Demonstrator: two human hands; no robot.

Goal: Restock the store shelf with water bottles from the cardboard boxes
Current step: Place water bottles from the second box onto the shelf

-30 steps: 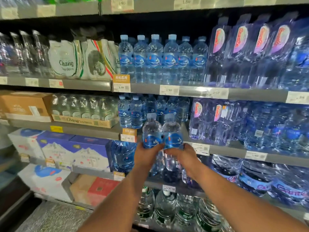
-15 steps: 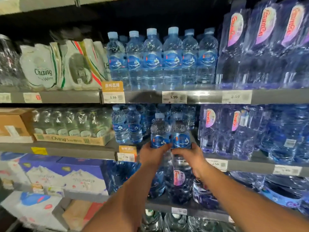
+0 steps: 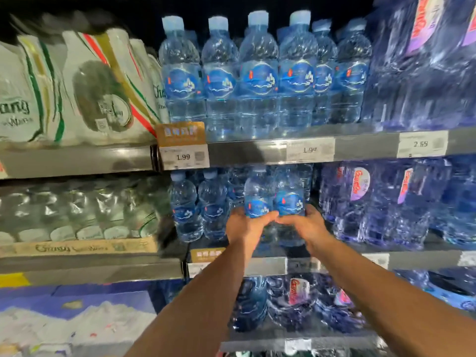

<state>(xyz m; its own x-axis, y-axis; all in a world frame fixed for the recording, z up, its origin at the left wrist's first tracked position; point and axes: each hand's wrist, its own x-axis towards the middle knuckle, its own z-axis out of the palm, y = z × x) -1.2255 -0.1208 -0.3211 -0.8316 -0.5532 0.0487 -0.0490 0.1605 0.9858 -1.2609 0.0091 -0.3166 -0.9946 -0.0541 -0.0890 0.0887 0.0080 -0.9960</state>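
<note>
Hands first: we observe both arms extended forward and slightly upward toward the middle shelf (image 3: pixel 270 265), forearms converging. The left hand (image 3: pixel 246 226) has its grip wrapped around the lower body of the left water bottle (image 3: pixel 257 199), thumb laid across the front below the blue label. The right hand (image 3: pixel 306 225) is likewise wrapped around the right water bottle (image 3: pixel 289 197), fingers curled about its right side. The two thumbs nearly meet in front. Both bottles stand upright, side by side and touching, at the front of the middle shelf; whether their bases rest on it we cannot tell, since the hands cover them.

Just left of the held pair, two more small bottles (image 3: pixel 198 210) of the same blue label stand at the shelf front, with further ones blurred behind. Right of the pair, wrapped packs of large bottles (image 3: pixel 373 202) with purple labels fill the shelf, close to the right hand's knuckles. Further left sits a cardboard tray of clear bottles (image 3: pixel 77 215).

Directly above the pair, the upper shelf's edge carries a price tag (image 3: pixel 184 157) reading 1.99, and a row of taller bottles (image 3: pixel 257 73) with the same label stands over it. White wrapped packs (image 3: pixel 77 91) lie left of that row. Below the middle shelf, under the forearms, we note dark blue bottles (image 3: pixel 291 302), partly hidden.
</note>
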